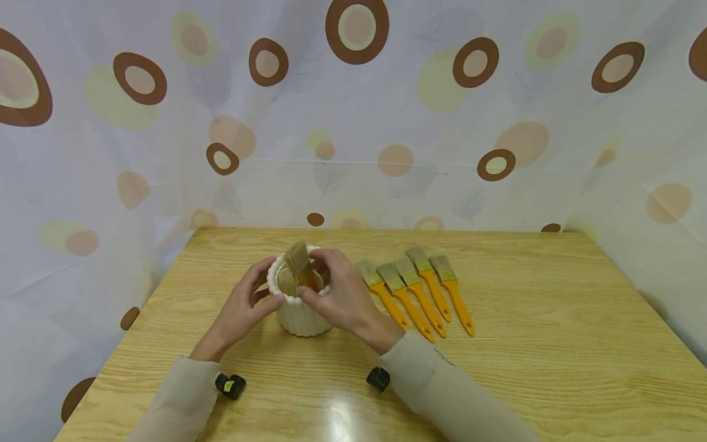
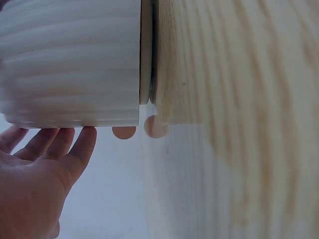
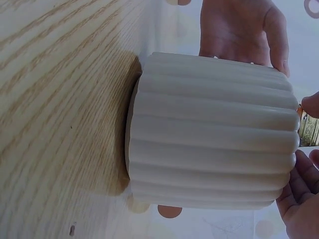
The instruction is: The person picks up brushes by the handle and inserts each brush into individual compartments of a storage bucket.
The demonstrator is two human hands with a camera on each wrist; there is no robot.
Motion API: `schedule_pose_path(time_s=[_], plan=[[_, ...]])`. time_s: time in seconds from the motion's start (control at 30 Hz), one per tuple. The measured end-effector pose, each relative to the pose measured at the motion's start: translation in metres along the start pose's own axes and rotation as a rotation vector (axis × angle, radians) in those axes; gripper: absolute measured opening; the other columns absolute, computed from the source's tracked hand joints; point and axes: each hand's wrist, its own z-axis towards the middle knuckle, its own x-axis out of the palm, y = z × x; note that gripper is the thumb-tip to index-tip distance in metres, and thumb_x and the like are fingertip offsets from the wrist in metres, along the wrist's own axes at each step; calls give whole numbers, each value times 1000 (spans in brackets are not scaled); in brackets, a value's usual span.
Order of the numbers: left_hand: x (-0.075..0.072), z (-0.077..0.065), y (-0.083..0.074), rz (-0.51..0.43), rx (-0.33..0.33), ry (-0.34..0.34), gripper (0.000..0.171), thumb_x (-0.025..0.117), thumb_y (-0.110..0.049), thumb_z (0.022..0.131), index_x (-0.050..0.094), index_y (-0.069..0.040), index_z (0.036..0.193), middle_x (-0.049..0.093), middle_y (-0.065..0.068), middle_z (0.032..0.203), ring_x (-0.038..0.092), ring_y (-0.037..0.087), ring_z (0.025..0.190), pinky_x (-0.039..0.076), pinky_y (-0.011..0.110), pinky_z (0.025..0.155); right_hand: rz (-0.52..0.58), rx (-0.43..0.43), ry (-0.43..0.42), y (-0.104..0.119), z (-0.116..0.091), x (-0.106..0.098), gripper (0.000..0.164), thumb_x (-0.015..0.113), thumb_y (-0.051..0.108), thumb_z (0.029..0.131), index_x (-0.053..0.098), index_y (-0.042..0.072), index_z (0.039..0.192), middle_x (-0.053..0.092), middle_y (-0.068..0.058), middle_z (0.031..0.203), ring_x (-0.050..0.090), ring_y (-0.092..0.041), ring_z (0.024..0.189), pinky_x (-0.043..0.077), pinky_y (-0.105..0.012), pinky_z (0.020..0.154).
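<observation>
A white ribbed pot [image 1: 304, 320] with a scalloped rim stands upright on the table. My left hand [image 1: 243, 304] grips it from the left, thumb at the near rim and fingers around the far side. Over the pot's mouth, my right hand [image 1: 347, 296] pinches a paintbrush [image 1: 298, 263]. Its tan bristles point up, and its orange handle goes down inside the pot, where the lower end is hidden. In the right wrist view, the brush's metal band [image 3: 310, 130] shows just beyond the rim, beside the right fingers.
Several paintbrushes with orange handles [image 1: 425, 301] lie side by side on the wooden table [image 1: 541, 344], right of the pot, bristles toward the back. A patterned curtain [image 1: 364, 196] hangs behind the table.
</observation>
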Motion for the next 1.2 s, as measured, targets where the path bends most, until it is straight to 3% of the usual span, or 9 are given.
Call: schedule_pose_path(time_s=[0.2, 0.4, 0.5, 0.63, 0.83, 1.2], plan=[[1, -1, -1, -2, -25, -20, 69, 63, -9, 92, 23, -7, 148, 33, 13, 148, 33, 29, 135, 34, 51, 105, 22, -2, -30, -2, 0, -5, 54, 79, 12, 77, 54, -1, 122, 59, -9, 104, 55, -19, 93, 51, -32, 75], [1, -3, -1, -19, -54, -45, 60, 65, -10, 91, 27, -4, 137, 39, 13, 140, 37, 26, 131, 39, 32, 103, 61, -2, -45, -5, -3, -15, 54, 77, 16, 78, 54, -3, 123, 59, -13, 108, 55, -23, 98, 50, -44, 83], [2, -2, -1, -18, -51, -49, 57, 65, -10, 91, 29, -4, 135, 39, 11, 139, 37, 26, 132, 39, 32, 103, 53, -4, -52, -8, -5, -22, 53, 76, 16, 79, 54, -1, 124, 59, -15, 110, 55, -25, 99, 48, -46, 84], [2, -1, 0, -8, -34, -63, 55, 64, -9, 91, 32, -5, 136, 40, 9, 139, 39, 26, 131, 39, 34, 103, 37, 7, -77, -12, -6, -31, 52, 76, 15, 79, 54, 0, 124, 59, -14, 110, 54, -24, 98, 48, -46, 84], [2, 0, 0, -6, -14, -74, 54, 64, -9, 91, 36, -6, 137, 41, 8, 139, 40, 25, 131, 40, 24, 100, 14, 30, -112, -17, -8, -44, 53, 77, 14, 78, 54, 2, 124, 59, -9, 109, 55, -23, 97, 48, -38, 84], [3, 0, 1, 41, -13, -64, 66, 72, -9, 84, 37, -6, 139, 42, 9, 138, 39, 28, 130, 38, 52, 102, -19, 87, -120, -24, -16, -62, 52, 77, 17, 80, 54, 4, 125, 59, -7, 108, 54, -22, 96, 48, -40, 83]])
